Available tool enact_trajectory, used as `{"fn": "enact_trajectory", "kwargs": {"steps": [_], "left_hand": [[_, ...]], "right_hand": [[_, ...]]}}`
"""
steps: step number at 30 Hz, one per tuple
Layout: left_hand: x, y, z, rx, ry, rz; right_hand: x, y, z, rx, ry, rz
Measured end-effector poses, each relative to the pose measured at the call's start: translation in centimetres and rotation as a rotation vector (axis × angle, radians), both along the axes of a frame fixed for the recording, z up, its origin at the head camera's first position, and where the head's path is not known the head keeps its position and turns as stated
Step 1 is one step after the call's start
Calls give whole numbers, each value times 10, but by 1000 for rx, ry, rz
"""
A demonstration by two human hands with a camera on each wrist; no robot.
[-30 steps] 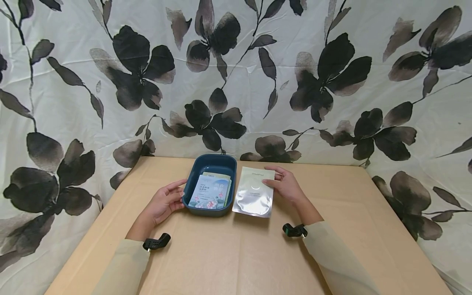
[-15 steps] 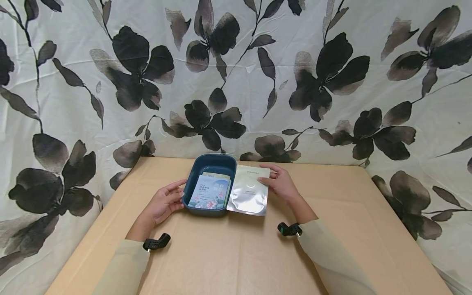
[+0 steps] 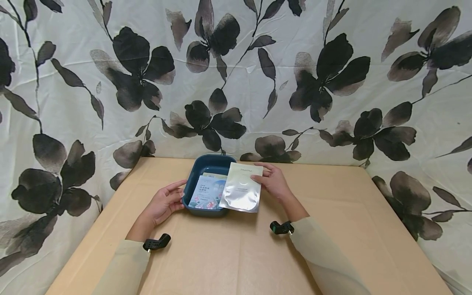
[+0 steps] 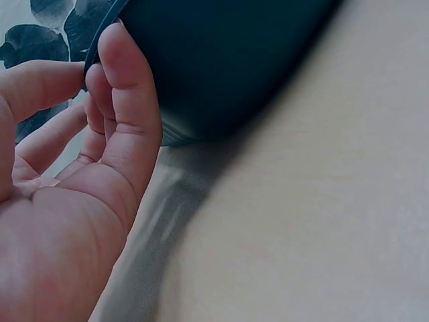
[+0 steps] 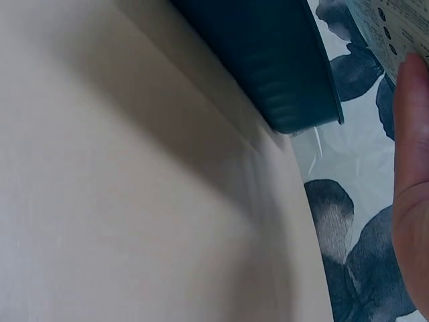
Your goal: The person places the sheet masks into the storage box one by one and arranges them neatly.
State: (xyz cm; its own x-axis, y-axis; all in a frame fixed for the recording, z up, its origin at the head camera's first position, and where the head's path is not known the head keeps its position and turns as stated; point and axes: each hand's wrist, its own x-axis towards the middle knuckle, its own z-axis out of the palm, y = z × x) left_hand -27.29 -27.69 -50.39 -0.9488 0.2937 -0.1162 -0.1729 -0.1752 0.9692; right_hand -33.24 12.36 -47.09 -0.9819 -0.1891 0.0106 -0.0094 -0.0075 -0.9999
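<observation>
A dark blue plastic bin stands near the table's far edge. My left hand holds its left rim, thumb and fingertips meeting at the edge in the left wrist view. Inside lie a pale blue packet with pink flowers and a yellowish packet, mostly covered. My right hand pinches the right edge of a foil face mask packet, pale green above and silver below. That packet overlaps the bin's right side in the head view. Its printed back shows in the right wrist view.
A tan table lies under the bin. Behind it hangs a white cloth with dark flowers. Black wrist cameras sit on both wrists, over beige sleeves.
My right hand has brought the foil face mask packet leftward, from beside the bin to over its right rim. My left hand and the bin have stayed in place.
</observation>
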Motion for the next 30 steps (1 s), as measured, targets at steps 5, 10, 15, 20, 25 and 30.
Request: {"fn": "enact_trajectory", "kwargs": {"steps": [5,10,15,20,25,30], "left_hand": [[0,0,0,0,-1,-1],[0,0,0,2,-1,-4],[0,0,1,7,-3,-6],[0,1,1,11,-4,-5],[1,1,1,12,-6,1],[0,1,1,9,-5,2]], "right_hand": [[-1,-8,1,-1,15,4],[-3,-15,1,-7,18,10],[-4,-23,1,-24,26,10],[-6,-30,1,-36,30,2],[-9,-37,-1,-32,32,-23],[-10,-45,-3,-29,38,-36]]}}
